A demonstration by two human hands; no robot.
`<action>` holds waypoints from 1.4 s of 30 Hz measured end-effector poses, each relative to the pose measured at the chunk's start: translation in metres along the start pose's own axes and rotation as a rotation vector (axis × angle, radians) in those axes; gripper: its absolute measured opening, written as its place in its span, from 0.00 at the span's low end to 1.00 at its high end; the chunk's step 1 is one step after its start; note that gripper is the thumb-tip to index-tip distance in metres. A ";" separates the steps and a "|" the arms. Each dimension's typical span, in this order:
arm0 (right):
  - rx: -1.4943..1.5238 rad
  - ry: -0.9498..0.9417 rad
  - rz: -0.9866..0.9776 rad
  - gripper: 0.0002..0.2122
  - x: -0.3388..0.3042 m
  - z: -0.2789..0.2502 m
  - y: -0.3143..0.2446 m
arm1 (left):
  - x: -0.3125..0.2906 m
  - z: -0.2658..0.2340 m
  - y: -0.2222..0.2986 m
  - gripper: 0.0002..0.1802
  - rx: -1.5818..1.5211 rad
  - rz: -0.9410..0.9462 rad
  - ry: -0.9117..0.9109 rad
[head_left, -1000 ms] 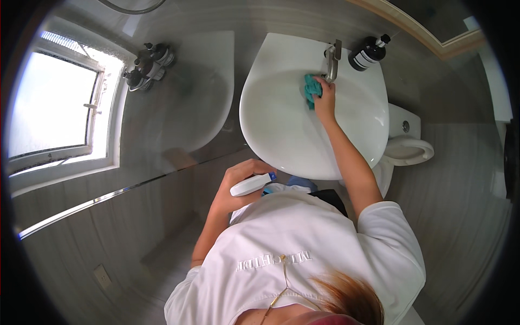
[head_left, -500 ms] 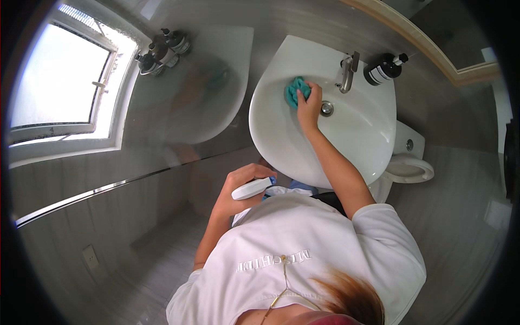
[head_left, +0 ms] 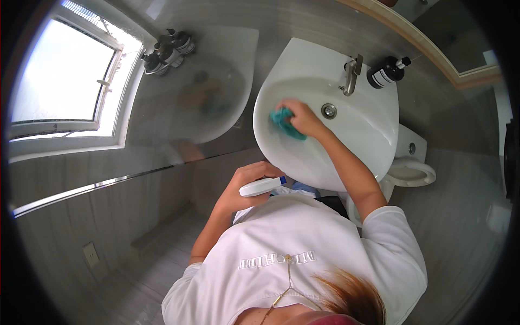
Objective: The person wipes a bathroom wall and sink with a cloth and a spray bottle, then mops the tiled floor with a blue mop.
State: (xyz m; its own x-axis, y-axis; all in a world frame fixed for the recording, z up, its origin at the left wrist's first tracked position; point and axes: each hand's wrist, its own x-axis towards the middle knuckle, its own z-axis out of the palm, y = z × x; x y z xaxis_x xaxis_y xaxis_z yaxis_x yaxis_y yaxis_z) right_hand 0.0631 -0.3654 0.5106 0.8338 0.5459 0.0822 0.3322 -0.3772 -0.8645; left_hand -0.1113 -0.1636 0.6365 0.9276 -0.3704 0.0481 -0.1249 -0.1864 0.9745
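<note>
My right hand (head_left: 305, 118) is closed on a crumpled teal cloth (head_left: 283, 122), pressing it against the inner left wall of the white washbasin (head_left: 300, 165). Part of the cloth is hidden under my fingers. In front of my body, just off the basin's near left edge, my left hand (head_left: 242, 177) grips a spray bottle by its white spray head (head_left: 260, 187), which has a blue tip. The body of that bottle is out of sight below my hand.
A metal tap (head_left: 351, 76) rises at the basin's back, near a dark pump bottle (head_left: 388, 72). The drain (head_left: 329, 111) lies right of the cloth. A toilet (head_left: 409, 172) stands at the right. More bottles (head_left: 169, 52) sit near the open window (head_left: 65, 73) at the left.
My right hand has moved the cloth left and nearer to me along the basin wall, away from the drain. My left hand with the spray bottle has shifted only slightly right.
</note>
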 end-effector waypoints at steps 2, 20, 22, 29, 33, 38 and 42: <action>-0.021 0.284 0.048 0.18 0.029 -0.003 -0.014 | -0.002 0.002 0.002 0.20 0.006 0.009 0.023; 0.187 -0.614 -0.023 0.21 -0.111 -0.047 0.017 | 0.008 0.007 0.006 0.22 -0.035 -0.023 0.007; -0.117 -0.673 0.148 0.19 -0.119 -0.086 0.027 | 0.009 0.006 0.008 0.21 -0.033 -0.012 0.014; -0.796 -0.053 -0.362 0.10 -0.031 -0.071 0.005 | -0.002 0.020 -0.003 0.20 -0.073 -0.061 0.105; -0.730 0.167 -0.689 0.09 0.040 -0.041 0.019 | -0.008 0.029 0.004 0.19 -0.067 -0.052 0.130; -1.039 0.014 -0.740 0.07 0.047 -0.021 0.064 | -0.018 0.036 0.006 0.18 -0.034 -0.091 0.245; -1.269 -0.025 -0.583 0.07 0.000 -0.054 0.132 | -0.027 0.041 0.006 0.19 -0.047 -0.127 0.296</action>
State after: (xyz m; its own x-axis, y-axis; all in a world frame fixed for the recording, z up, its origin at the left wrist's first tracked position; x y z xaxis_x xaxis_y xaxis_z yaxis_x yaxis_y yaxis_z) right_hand 0.1311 -0.4556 0.4239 0.4358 0.8647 0.2499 0.8031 -0.4989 0.3258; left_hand -0.1519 -0.1919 0.6318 0.9977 -0.0650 -0.0201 0.0088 -0.1695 0.9855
